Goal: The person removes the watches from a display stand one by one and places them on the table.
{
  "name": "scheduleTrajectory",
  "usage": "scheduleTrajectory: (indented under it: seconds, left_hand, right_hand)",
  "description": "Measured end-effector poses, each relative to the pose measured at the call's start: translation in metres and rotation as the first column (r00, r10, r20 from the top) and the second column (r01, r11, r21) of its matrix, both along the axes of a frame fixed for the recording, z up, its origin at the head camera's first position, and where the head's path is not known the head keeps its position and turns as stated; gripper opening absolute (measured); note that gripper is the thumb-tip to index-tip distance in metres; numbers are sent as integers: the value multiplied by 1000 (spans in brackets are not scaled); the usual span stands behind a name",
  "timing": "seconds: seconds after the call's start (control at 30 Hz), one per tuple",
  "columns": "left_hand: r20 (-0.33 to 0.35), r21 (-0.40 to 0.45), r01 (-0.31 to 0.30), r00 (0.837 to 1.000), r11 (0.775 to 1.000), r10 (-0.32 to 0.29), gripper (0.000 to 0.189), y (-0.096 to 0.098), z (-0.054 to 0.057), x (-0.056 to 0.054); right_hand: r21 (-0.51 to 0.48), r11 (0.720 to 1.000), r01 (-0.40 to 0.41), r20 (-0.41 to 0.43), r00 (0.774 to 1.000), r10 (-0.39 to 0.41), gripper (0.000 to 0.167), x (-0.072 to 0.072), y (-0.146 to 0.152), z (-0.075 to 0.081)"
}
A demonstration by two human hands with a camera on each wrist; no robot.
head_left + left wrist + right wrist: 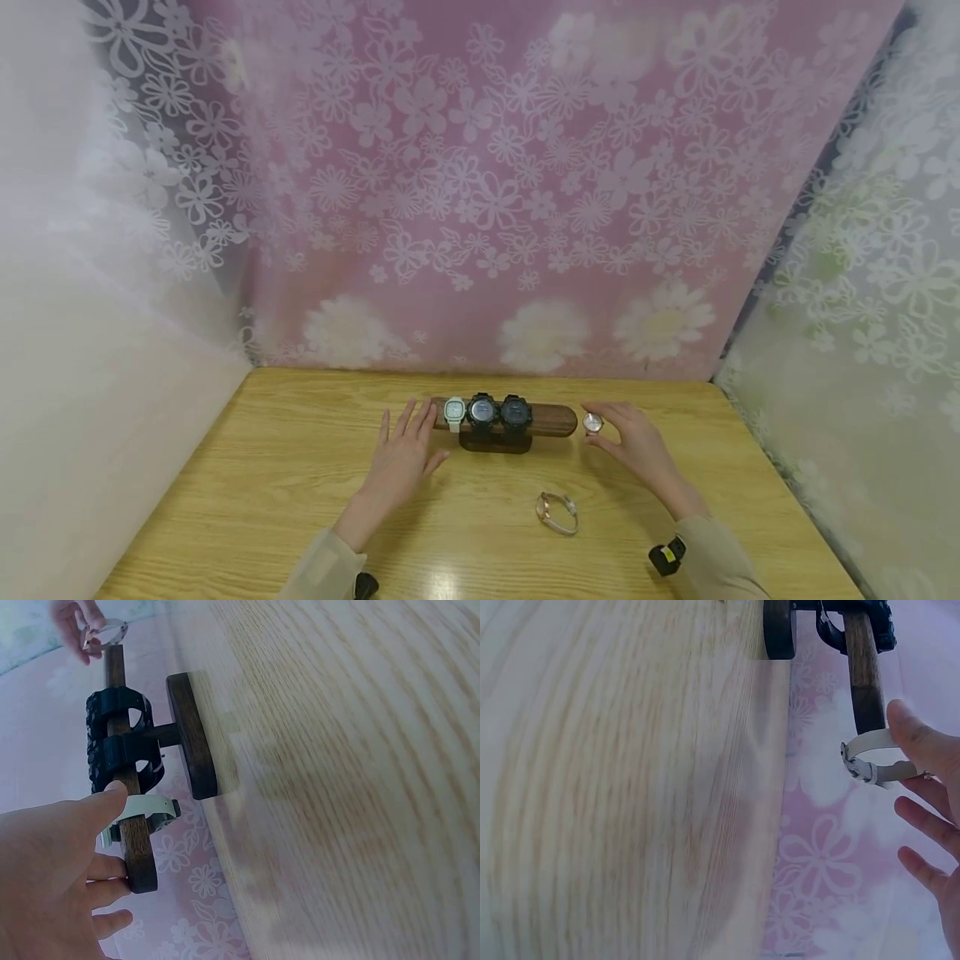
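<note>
1. Brown wood forms the bar (553,420) just left of the right hand's pinch; two black watches (515,412) and a pale green watch (454,412) sit farther left along it.
2. Between thumb and index finger, the right hand (633,437) pinches a small watch (592,423), other fingers spread clear. Its strap (870,740), buckled into a loop, is just beside the bar's near end.
3. At the far end from that pinch, the left hand (401,462) touches the bar with extended fingers, thumb spread, not wrapped round it; probably steadying.
4. Seemingly, the step in hand is fitting the small watch onto the bar. Next calls for aligning loop and end, then sliding leftward while the left hand braces.
5. Nearer the person than the pinch, slightly left, a second watch (542,507) lies ungripped on the table (300,475).
</note>
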State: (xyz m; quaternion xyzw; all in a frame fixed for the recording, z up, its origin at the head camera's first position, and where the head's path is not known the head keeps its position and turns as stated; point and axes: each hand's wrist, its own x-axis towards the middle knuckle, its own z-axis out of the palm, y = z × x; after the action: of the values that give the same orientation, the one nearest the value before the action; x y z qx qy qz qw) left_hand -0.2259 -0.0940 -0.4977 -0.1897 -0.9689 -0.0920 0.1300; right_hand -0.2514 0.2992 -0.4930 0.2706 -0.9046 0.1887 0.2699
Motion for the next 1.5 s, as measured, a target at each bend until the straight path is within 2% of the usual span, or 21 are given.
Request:
scheduleTrajectory:
  seconds: [0.13,0.3,0.6,0.87,1.17,1.23,1.33,1.5]
  left_hand:
    - [1,1,0,1000,1000,0,75,0,0,-1]
    - [-2,-5,-2,1000,1000,2,76,0,-1,-1]
    - [-9,-14,3,1000,1000,-3,75,1,-1,-1]
    - [-3,5,7,1000,1000,-7,75,1,-1,-1]
    - [8,27,9,1000,1000,-9,75,1,-1,1]
    - [10,20,5,1000,1000,-6,76,1,-1,1]
    - [13,13,3,1000,1000,-3,76,1,-2,0]
    - [14,6,3,1000,1000,-3,77,1,-3,-1]
  right_hand:
    - [25,999,-23,-48,999,24,67,4,1,1]
    - [26,999,-21,-53,998,22,64,10,3,-1]
    - [37,999,-24,-30,999,25,63,21,8,-2]
    - [36,999,-21,24,1000,20,59,40,10,3]
    - [64,997,-52,13,999,51,59,54,15,1]
    - [76,995,-63,33,998,60,58,56,16,0]
    - [111,992,-69,108,993,57,56,60,18,-2]
    - [175,982,-72,262,965,24,52,65,20,-3]
